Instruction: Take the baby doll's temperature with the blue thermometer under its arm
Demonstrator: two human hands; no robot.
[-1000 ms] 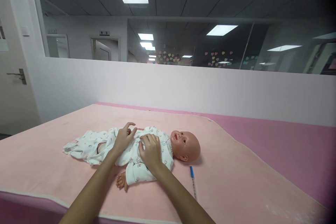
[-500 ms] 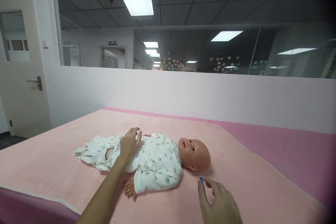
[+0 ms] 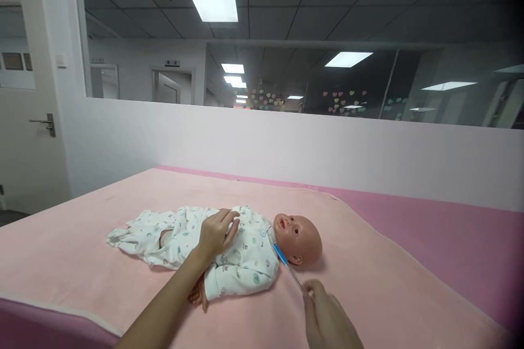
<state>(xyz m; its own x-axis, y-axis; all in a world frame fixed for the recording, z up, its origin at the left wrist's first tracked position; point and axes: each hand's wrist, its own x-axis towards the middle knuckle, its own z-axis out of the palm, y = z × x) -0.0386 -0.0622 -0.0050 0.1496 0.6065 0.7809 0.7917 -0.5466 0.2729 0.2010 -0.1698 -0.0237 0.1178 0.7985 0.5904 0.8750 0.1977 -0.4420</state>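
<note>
A baby doll [image 3: 241,245] in a white printed outfit lies on its back on the padded surface, its bald head [image 3: 301,240] to the right. My left hand [image 3: 218,233] rests on the doll's torso with its fingers loosely spread, holding nothing. Below the doll's head, my right hand [image 3: 325,311] pinches the near end of a thin clear stick with a blue end [image 3: 281,254]. The blue end points up and left, at the doll's collar by the neck; whether it touches the cloth, I cannot tell. One doll hand [image 3: 199,294] shows partly behind my left forearm.
A pale pink sheet [image 3: 388,283] covers the surface, with a darker pink border [image 3: 442,223] at the back and right. Behind it stands a white half wall [image 3: 286,147] with glass above. A door [image 3: 30,92] is at the far left.
My left hand has moved right, further up the doll's torso. The stick, earlier mostly hidden in my right hand with only blue showing, now extends toward the doll's neck. The view has shifted slightly.
</note>
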